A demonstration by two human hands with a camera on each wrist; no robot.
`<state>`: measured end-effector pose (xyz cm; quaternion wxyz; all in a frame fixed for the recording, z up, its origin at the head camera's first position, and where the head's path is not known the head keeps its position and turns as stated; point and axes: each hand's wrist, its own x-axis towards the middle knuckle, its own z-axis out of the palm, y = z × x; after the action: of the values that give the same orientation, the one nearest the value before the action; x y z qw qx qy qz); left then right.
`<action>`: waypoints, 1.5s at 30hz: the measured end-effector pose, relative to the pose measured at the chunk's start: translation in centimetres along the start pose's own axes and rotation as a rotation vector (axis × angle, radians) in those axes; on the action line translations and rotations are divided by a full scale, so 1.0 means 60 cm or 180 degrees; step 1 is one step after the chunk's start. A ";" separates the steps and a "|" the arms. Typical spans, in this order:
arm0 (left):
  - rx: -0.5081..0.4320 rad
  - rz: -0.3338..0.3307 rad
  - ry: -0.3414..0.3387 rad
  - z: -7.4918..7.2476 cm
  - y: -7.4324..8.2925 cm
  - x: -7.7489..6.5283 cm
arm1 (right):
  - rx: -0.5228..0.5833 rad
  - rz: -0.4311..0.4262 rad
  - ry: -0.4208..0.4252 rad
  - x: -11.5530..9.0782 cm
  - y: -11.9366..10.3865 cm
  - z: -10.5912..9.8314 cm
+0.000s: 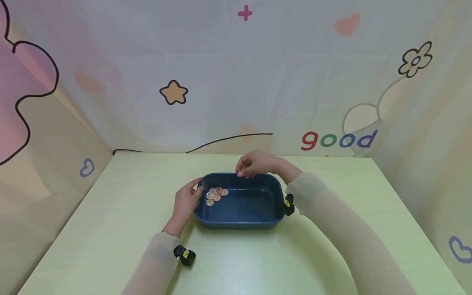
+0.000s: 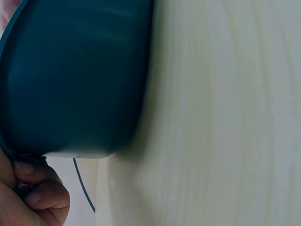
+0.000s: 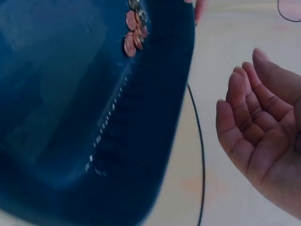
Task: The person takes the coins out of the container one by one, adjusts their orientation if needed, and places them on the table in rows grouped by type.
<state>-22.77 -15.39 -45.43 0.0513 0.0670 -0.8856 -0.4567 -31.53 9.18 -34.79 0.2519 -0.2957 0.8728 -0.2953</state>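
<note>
- Head view: table (image 1: 110, 229) evenly bright, soft shadow toward the basin's (image 1: 250, 209) four o'clock.
- Left-wrist view: dimmer, basin's six-o'clock edge blurred.
- Right-wrist view: dim, glints near nine o'clock.

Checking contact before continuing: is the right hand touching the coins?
Apart. The right wrist view shows a wide gap between the right hand and the coins in the blue tub.

Two hands (image 1: 187, 200) (image 1: 258, 162), one basin (image 1: 250, 207), at least six coins (image 1: 216, 198)

Lowercase "good" (image 1: 341, 140) runs in red, green, blue and purple across the backdrop (image 1: 228, 82), pink plus sign (image 1: 245, 13) up top!
</note>
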 end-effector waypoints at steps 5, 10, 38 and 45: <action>-0.0001 0.0008 0.0023 0.001 0.000 0.000 | 0.0000 -0.0064 -0.0129 0.029 -0.002 0.018; -0.0009 0.0019 0.0016 0.004 0.000 0.003 | 0.0023 -0.0095 -0.0242 0.049 -0.004 0.034; 0.0038 0.0067 0.0036 -0.004 0.001 0.008 | -0.0057 -0.0058 -0.0499 0.128 -0.012 0.118; 0.0089 0.0046 0.0034 0.001 -0.004 0.006 | -0.0197 -0.0014 -0.0518 0.135 -0.007 0.136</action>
<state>-23.12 -15.55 -45.62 0.0584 0.0637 -0.8921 -0.4435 -32.00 0.55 -42.38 0.3122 -0.3283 0.8575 -0.2438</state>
